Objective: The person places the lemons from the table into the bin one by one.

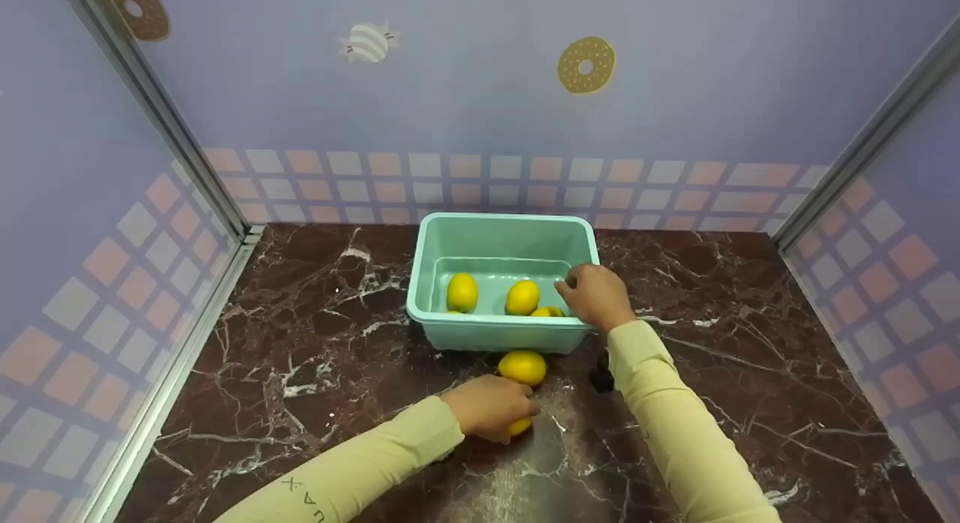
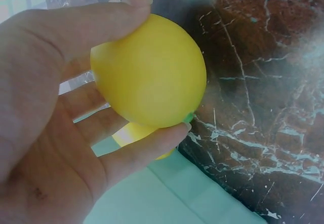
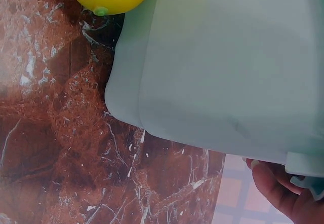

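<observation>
My left hand holds a yellow lemon low over the dark marbled surface, thumb on one side and fingers on the other. Only part of that lemon shows in the head view. Just beyond it another lemon lies against the front of a mint-green plastic basin. Several lemons are inside the basin, among them one at the left and one nearer the middle. At the basin's right rim, my right hand grips the edge, its fingers bent over the inside.
Behind the basin stands a lilac wall with a tile pattern and printed sweets. Side panels with metal edge strips border the marbled tabletop. A small black object lies beside the right sleeve.
</observation>
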`<state>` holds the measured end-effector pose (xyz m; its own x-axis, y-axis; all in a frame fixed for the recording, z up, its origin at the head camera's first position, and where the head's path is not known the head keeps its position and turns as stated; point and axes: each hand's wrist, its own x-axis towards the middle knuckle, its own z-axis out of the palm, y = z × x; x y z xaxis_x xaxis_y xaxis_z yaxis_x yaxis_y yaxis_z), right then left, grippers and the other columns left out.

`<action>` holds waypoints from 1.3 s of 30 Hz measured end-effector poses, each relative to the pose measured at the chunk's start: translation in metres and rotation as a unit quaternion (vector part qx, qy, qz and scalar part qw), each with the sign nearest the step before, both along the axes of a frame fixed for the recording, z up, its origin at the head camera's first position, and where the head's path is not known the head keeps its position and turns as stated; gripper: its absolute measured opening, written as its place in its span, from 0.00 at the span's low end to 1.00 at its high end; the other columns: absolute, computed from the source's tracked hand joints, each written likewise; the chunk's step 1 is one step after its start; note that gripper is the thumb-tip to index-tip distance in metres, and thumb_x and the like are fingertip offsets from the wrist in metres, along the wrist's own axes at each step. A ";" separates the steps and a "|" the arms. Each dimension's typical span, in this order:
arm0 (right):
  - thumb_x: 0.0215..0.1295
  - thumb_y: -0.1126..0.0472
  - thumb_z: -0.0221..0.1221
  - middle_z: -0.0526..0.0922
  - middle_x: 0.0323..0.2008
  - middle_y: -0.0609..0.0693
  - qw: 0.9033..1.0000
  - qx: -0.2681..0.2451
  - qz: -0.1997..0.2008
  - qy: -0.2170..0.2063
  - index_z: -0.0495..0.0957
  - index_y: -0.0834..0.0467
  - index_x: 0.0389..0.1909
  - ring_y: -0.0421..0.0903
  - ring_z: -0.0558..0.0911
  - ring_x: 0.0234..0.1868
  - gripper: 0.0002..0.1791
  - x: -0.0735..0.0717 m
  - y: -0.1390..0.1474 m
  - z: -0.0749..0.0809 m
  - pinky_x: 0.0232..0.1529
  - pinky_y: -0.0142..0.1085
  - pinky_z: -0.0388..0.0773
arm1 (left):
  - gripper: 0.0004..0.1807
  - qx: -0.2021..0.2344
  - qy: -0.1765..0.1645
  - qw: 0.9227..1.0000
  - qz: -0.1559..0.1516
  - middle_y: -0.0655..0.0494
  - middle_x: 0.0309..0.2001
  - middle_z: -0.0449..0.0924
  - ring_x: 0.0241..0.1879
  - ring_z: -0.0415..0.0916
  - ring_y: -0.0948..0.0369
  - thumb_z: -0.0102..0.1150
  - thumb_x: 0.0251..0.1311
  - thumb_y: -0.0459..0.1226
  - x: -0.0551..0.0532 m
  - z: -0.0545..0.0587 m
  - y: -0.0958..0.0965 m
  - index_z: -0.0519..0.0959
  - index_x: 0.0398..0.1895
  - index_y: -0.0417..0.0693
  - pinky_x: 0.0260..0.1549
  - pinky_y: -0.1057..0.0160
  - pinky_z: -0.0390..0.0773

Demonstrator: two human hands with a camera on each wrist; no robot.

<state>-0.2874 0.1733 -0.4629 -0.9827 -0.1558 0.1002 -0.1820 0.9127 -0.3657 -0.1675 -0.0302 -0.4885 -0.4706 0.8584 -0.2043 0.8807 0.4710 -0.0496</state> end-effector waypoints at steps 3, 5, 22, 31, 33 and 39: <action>0.66 0.50 0.58 0.60 0.14 0.46 1.000 -0.001 0.000 0.003 0.67 0.53 0.13 0.45 0.62 0.19 0.23 0.000 0.000 0.000 0.24 0.38 0.58 | 0.19 -0.005 0.006 1.000 0.001 0.60 0.40 0.80 0.35 0.79 0.63 0.73 0.46 0.44 0.001 0.003 0.000 0.80 0.43 0.58 0.36 0.62 0.83; 0.66 0.50 0.58 0.60 0.14 0.46 1.000 0.000 0.000 0.005 0.67 0.53 0.13 0.45 0.62 0.19 0.23 0.000 0.000 0.000 0.24 0.38 0.58 | 0.19 -0.007 0.009 1.000 0.000 0.60 0.40 0.80 0.35 0.79 0.63 0.72 0.47 0.44 0.001 0.004 0.000 0.80 0.44 0.58 0.36 0.62 0.83; 0.66 0.49 0.58 0.62 0.15 0.46 1.000 0.006 -0.002 0.008 0.67 0.52 0.13 0.46 0.65 0.21 0.23 -0.001 0.000 -0.001 0.25 0.39 0.60 | 0.19 -0.013 0.014 1.000 0.011 0.62 0.40 0.79 0.35 0.79 0.63 0.71 0.49 0.45 -0.001 0.012 0.000 0.80 0.45 0.59 0.36 0.62 0.83; 0.65 0.49 0.58 0.62 0.14 0.46 1.000 0.001 -0.008 -0.001 0.67 0.53 0.13 0.45 0.65 0.20 0.23 -0.001 -0.001 -0.001 0.24 0.38 0.60 | 0.17 0.002 0.017 1.000 0.010 0.61 0.39 0.80 0.34 0.79 0.62 0.71 0.47 0.44 -0.002 0.016 -0.001 0.80 0.42 0.58 0.34 0.60 0.82; 0.65 0.49 0.58 0.62 0.14 0.46 1.000 0.000 -0.009 -0.001 0.67 0.52 0.13 0.45 0.65 0.20 0.23 -0.002 0.000 -0.001 0.24 0.38 0.60 | 0.17 0.005 0.020 1.000 0.008 0.61 0.38 0.80 0.33 0.79 0.61 0.71 0.47 0.44 -0.002 0.017 -0.001 0.80 0.42 0.58 0.33 0.60 0.82; 0.65 0.50 0.58 0.62 0.14 0.46 1.000 0.000 -0.007 0.001 0.67 0.53 0.13 0.45 0.65 0.20 0.22 -0.002 0.000 -0.001 0.24 0.39 0.60 | 0.15 0.008 0.023 1.000 0.007 0.61 0.37 0.80 0.32 0.78 0.61 0.70 0.48 0.43 -0.004 0.018 -0.002 0.79 0.41 0.58 0.33 0.59 0.82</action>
